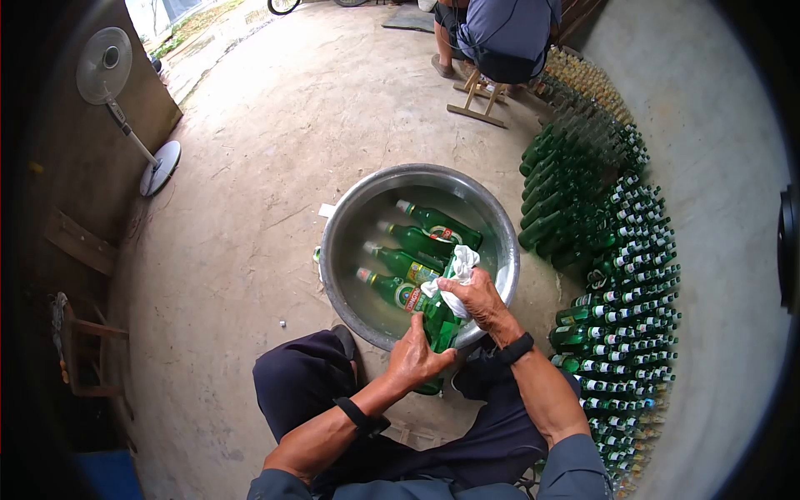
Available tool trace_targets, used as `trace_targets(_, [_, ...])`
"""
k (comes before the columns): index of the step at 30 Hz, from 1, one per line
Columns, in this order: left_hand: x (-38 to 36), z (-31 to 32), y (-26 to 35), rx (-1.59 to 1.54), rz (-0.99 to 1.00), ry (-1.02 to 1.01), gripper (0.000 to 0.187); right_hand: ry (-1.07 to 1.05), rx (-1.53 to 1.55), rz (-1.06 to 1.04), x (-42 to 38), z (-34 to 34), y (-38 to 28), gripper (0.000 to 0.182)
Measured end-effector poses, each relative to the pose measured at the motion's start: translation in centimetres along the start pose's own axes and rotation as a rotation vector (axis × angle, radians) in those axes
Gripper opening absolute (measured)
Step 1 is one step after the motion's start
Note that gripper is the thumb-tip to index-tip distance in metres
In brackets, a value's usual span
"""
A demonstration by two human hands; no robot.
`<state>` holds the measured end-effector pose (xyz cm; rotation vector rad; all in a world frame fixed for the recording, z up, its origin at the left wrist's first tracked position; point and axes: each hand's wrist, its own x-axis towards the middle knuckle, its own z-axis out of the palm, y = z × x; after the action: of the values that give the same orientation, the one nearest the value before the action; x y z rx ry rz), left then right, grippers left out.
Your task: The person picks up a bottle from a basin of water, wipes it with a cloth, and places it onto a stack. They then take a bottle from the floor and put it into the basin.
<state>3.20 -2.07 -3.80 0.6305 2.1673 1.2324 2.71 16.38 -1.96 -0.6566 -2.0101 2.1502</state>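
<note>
A large metal basin [336, 304] of water stands on the floor in front of my knees. Several labelled green bottles [429, 218] lie in the water, necks towards the left. Over the basin's near right part, my left hand [414, 352] grips the lower end of another green bottle [440, 323]. My right hand [477, 298] is closed on a white cloth [463, 263], which is wrapped against the upper part of that same bottle. The held bottle's neck is hidden by the cloth and fingers.
Rows of green bottles [625, 333] line the right wall, with a darker stack [554, 192] beside them. A person [508, 37] sits on a wooden stool [479, 107] at the top. A fan [158, 169] stands left; a wooden chair [96, 329] is lower left.
</note>
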Motion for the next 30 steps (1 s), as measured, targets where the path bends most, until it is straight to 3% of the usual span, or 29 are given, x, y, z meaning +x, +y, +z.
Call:
trace_targets(6, [-0.3,0.0,0.8,0.046,-0.011,-0.01,0.092,0.215,-0.159,0.041,2.4,-0.7,2.3,0.036])
trace_targets(12, [0.2,-0.2,1.1,-0.006,-0.099,-0.08,0.094,0.355,-0.065,0.101,2.1,-0.3,1.5,0.053])
trace_targets(14, [0.3,-0.1,0.7,-0.038,-0.099,-0.071,0.094,0.328,0.044,0.108,1.7,-0.2,0.6,0.052])
trace_targets(16, [0.4,0.0,0.3,-0.267,-0.02,-0.054,0.092,0.298,0.027,0.159,2.1,-1.3,1.4,0.044])
trace_targets(18, [0.5,-0.7,0.7,-0.44,-0.061,-0.096,0.089,0.175,0.384,0.199,2.4,-1.5,1.4,0.034])
trace_targets(20, [0.5,-1.5,1.5,-0.61,-0.099,-0.135,0.087,0.115,0.411,0.219,1.8,-1.7,0.3,0.027])
trace_targets(23, [0.6,-2.1,1.9,-0.827,-0.099,-0.158,0.081,-0.142,0.396,0.148,0.9,-2.0,0.0,0.021])
trace_targets(27, [0.5,-2.6,2.0,-0.929,-0.136,-0.211,0.085,-0.206,0.328,0.082,0.3,-1.0,-0.6,0.022])
trace_targets(30, [0.5,-2.1,1.4,-0.778,-0.059,-0.157,0.084,-0.192,0.295,0.1,0.8,-1.2,0.0,0.025])
